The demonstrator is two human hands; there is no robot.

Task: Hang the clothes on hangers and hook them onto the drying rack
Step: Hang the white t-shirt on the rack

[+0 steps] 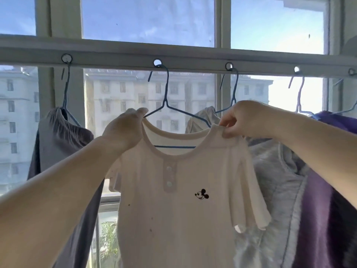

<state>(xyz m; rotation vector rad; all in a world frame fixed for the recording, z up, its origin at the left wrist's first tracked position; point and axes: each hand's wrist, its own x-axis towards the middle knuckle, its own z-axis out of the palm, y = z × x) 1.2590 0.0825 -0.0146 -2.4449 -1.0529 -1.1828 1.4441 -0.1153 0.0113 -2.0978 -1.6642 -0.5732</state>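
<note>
Starting at the far left, I see a grey garment (pixel 58 151) already hung on a blue hanger whose hook sits in a ring hole of the drying rack (pixel 116 55), so that slot looks done. Next, my left hand (pixel 125 126) is closed in a pinch on the left shoulder of the white shirt (pixel 173 209), right where the fabric meets the blue wire hanger (pixel 166 105). I judge this grip is there to spread the shoulder seam squarely over the wire. The hanger's hook is already through a hole in the rack, so the shirt hangs in the middle, neckline draped around the wire. My right hand (pixel 243 120) pinches the shirt's right shoulder, likely tugging it level. Beyond it hang a pale grey garment (pixel 274 171) and a purple one (pixel 328 171), touching each other. No counter is visible; the rack runs across a large window (pixel 146 20) facing an apartment block (pixel 135 97) under blue sky.
</note>
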